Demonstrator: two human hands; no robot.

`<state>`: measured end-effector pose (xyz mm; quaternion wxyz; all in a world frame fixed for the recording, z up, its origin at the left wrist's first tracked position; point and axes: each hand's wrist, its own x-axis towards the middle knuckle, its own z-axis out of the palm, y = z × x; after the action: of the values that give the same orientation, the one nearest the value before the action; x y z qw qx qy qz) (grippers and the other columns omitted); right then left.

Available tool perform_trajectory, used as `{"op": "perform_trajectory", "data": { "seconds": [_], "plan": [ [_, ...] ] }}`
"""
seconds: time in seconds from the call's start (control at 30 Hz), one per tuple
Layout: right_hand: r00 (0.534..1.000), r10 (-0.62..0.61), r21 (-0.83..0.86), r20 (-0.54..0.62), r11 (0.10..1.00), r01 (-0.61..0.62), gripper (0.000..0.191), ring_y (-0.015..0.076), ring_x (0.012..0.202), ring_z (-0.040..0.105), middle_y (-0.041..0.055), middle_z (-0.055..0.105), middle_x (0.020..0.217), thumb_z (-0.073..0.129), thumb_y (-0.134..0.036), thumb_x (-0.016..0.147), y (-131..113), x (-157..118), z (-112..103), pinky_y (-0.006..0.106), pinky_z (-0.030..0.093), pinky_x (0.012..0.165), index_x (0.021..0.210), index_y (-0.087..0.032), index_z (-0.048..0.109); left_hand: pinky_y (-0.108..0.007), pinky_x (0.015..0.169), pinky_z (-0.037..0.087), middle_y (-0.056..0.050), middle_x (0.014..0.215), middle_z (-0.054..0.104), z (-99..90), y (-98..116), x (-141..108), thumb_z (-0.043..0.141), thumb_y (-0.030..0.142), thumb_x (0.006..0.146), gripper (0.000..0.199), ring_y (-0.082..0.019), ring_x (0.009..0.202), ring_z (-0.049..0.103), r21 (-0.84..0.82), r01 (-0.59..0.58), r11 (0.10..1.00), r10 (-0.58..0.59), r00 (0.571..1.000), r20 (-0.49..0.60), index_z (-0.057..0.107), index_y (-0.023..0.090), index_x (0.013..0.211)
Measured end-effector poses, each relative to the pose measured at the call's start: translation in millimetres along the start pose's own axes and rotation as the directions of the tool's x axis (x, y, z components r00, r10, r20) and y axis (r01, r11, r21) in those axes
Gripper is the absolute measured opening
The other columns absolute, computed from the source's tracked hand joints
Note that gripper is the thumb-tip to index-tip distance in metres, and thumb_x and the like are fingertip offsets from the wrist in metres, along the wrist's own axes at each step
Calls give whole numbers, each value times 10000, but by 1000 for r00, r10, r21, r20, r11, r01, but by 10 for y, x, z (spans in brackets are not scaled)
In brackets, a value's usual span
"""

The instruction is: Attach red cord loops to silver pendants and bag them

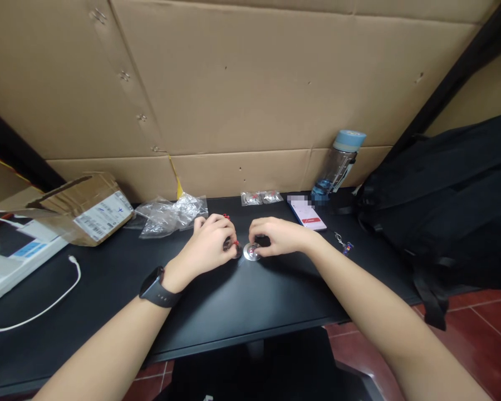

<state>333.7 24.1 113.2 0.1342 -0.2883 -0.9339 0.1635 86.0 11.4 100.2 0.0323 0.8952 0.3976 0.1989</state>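
Both hands are at the middle of the black table. A shiny round metal disc with a raised middle and a bit of red, like a small finger cymbal, lies at the fingertips of my right hand, pinched at its middle. My left hand, with a dark watch on its wrist, is closed on a second such cymbal, mostly hidden by the fingers. Red cord shows behind the left knuckles. The two cymbals sit side by side, close together.
Two clear packets with round metal pieces lie behind. Crumpled plastic bags, an opened cardboard box and a white cable are left. Right stand a phone, keychain, water bottle and black backpack.
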Motion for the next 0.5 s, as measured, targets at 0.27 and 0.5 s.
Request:
{"op": "perform_trajectory", "data": {
  "seconds": [0.27, 0.5],
  "plan": [
    [997, -26, 14, 72, 1000, 25, 100, 189, 906, 646, 44, 682, 961, 744, -212, 848, 10, 50, 101, 288, 479, 844, 945, -194, 757, -475, 959, 304, -40, 1052, 727, -52, -46, -21, 694, 356, 807, 114, -299, 1136, 550, -22, -21, 1000, 23, 995, 101, 703, 242, 812],
    [999, 16, 17, 40, 1000, -17, 106, 183, 878, 652, 45, 683, 990, 731, -256, 865, 11, 17, 29, 293, 483, 823, 953, -199, 746, -414, 974, 423, -36, 1101, 744, -379, -578, 33, 577, 338, 882, 199, -265, 1072, 644, -83, 350, 933, -359, 892, -274, 705, 257, 1010]
  ]
}}
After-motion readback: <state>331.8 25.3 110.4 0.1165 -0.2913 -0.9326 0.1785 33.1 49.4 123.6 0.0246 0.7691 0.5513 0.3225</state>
